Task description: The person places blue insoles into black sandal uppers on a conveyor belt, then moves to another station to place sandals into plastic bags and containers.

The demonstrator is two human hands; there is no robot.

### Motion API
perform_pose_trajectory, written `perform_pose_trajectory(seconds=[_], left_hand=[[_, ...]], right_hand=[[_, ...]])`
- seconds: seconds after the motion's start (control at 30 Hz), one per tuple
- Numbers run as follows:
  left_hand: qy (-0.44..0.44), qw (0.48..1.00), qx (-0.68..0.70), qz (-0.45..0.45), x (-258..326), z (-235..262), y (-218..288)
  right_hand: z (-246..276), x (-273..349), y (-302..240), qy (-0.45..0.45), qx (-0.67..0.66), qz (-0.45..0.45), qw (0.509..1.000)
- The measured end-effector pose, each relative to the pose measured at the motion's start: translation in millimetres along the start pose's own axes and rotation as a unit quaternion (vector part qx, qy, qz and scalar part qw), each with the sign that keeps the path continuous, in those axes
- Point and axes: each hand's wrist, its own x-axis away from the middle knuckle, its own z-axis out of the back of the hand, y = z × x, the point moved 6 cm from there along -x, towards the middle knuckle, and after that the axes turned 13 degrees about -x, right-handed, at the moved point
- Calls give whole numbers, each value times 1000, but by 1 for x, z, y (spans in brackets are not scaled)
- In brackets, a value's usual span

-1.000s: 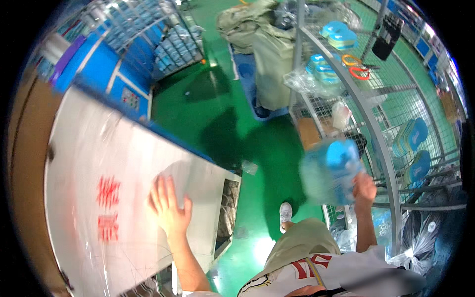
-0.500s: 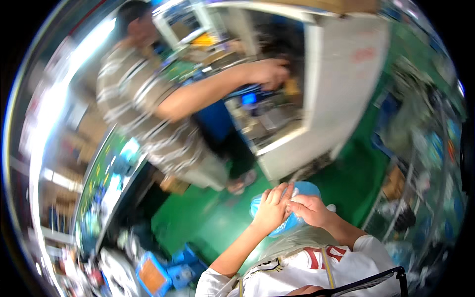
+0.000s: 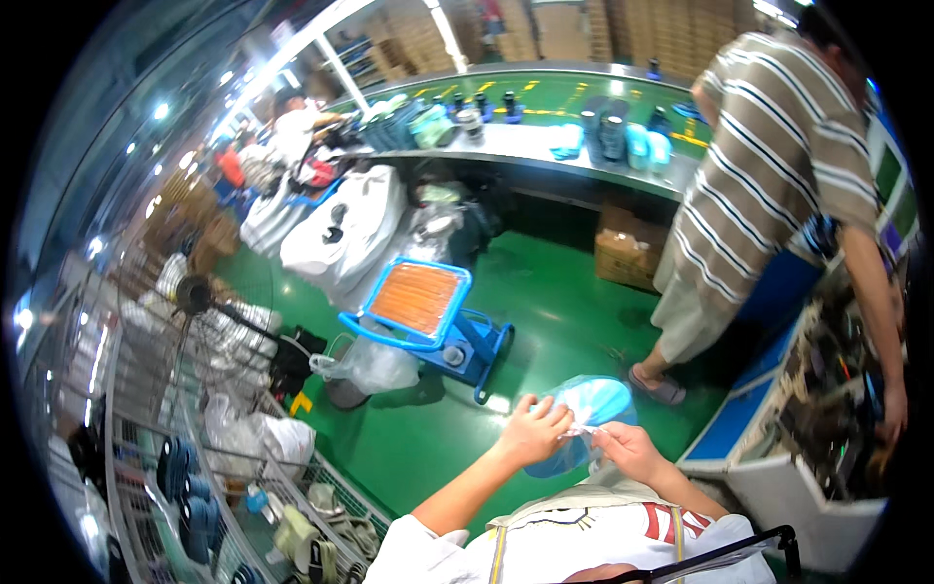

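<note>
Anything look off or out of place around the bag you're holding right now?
Nothing stands out. Left hand and right hand both pinch the blue item in a clear bag; nothing spilled on the green floor nearby.

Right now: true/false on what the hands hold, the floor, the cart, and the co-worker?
1. Both hands pinch the blue item in a clear bag. True: left hand and right hand meet at its edge.
2. The floor is red. False: it is green.
3. The blue cart has an orange top. True.
4. The person in the striped shirt stands at the wearer's left. False: at the right, reaching into a machine.
</note>
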Motion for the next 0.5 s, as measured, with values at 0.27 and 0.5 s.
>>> perform_pose_trajectory(seconds=[0.27, 0.5], left_hand=[[53, 866, 324, 377, -11, -24, -123], [134, 632, 479, 594, -24, -13, -176]], right_hand=[[-19, -144, -31, -242, 253, 257, 901], [-53, -231, 9, -553, 245, 199, 771]])
